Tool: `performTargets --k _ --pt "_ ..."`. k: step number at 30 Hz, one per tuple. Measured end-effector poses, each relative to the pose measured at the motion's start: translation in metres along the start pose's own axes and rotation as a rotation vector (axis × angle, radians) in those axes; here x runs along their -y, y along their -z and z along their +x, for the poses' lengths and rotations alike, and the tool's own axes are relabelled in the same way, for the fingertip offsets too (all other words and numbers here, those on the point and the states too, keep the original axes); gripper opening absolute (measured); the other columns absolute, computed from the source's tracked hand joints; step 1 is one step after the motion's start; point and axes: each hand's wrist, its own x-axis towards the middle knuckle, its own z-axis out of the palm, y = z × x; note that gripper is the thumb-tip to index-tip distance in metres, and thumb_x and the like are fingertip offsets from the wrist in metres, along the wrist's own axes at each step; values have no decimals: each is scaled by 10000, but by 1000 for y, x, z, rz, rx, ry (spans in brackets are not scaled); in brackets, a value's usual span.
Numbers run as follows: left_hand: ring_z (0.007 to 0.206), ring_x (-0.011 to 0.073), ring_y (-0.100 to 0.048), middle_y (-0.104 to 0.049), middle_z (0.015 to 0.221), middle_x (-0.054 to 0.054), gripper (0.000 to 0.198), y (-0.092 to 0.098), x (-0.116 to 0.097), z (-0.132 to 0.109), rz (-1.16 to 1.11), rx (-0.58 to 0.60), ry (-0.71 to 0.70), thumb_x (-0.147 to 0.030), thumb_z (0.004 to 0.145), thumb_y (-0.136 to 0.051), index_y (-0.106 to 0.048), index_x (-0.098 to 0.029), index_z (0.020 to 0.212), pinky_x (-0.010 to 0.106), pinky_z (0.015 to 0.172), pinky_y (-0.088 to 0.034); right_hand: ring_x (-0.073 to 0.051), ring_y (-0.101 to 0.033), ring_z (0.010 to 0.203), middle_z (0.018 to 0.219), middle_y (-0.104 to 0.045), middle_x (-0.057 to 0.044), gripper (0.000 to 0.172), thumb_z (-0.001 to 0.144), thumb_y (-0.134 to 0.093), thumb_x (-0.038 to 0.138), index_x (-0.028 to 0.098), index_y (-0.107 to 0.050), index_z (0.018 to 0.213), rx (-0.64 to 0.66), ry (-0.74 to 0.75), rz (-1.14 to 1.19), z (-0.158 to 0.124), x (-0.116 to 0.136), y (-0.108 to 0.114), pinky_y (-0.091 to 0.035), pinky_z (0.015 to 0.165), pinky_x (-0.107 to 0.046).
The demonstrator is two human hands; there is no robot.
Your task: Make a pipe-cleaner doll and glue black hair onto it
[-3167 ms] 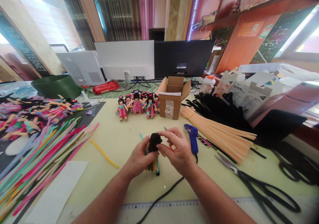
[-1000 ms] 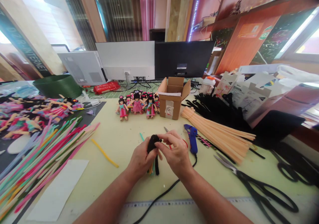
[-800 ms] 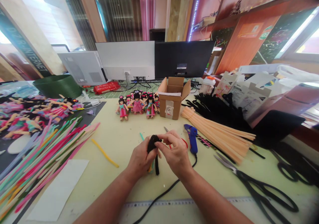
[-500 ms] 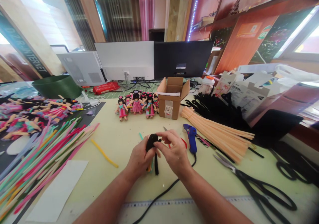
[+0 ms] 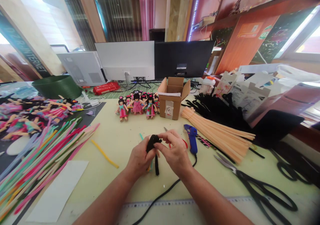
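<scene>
Over the middle of the table, my left hand (image 5: pixel 140 156) is closed around a pipe-cleaner doll (image 5: pixel 152 143), whose black-haired head shows above the fingers. A black strand (image 5: pixel 157 165) hangs below it, with bits of colour partly hidden by my hands. Thumb and forefinger of my right hand (image 5: pixel 173 151) pinch a small black tuft at the right side of the head. Just behind my right hand, a red ring-shaped part (image 5: pixel 185 143) and a metal tip partly show. A blue glue gun (image 5: pixel 192 138) stands to the right of that hand.
Finished dolls (image 5: pixel 137 104) stand beside a cardboard box (image 5: pixel 169 106). Coloured pipe cleaners (image 5: pixel 47 155) and a white card (image 5: pixel 58 191) lie left; peach pipe cleaners (image 5: pixel 220 135), black ones (image 5: pixel 212 109) and large scissors (image 5: pixel 260 185) lie right. The gun's cord (image 5: pixel 160 197) crosses in front.
The small black tuft at my right fingertips has come closer against the doll's head. Both hands have barely moved.
</scene>
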Motion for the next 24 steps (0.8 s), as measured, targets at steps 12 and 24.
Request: performTargets --k 12,24 --pt "864 168 -617 -669 986 18 294 0 2 0 55 -19 -10 -275 857 -480 -535 -238 1143 281 777 -444 -141 -528 693 772 -575 2 127 729 -700 145 192 -685 846 -21 -121 105 -2 2 -4 -443 660 -280" --pt "756 171 -626 -692 793 9 256 2 0 3 -120 -6 36 -324 890 -455 -534 -179 1086 271 719 -443 -147 -546 748 871 -572 -11 323 733 -693 177 220 -657 1051 -35 -106 202 0 -3 -5 -488 706 -288"
